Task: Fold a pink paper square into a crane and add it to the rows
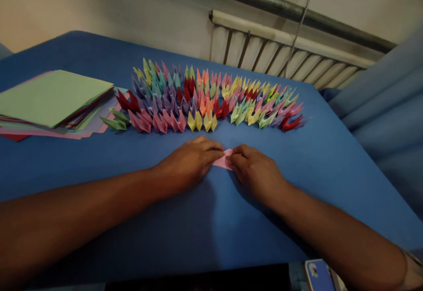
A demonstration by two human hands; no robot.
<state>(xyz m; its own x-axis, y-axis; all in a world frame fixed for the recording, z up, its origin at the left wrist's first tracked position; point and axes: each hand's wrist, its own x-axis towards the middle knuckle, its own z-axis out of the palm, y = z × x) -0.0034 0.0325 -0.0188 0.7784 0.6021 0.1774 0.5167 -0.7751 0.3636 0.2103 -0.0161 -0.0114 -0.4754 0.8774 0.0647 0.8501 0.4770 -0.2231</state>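
A small pink piece of folded origami paper lies on the blue table between my two hands. My left hand rests on its left part, fingers together and pressing down on it. From the other side, my right hand pinches the right part between thumb and fingers. Both hands cover much of the paper, so its full shape is hidden. Just beyond them stand rows of folded paper cranes in many colours, the closest being pink and yellow.
A stack of square coloured paper, pale green on top, sits at the left. Behind the blue table are a wall, a radiator and a pipe. A blue curtain hangs at the right. A blue-and-white object shows below the front edge.
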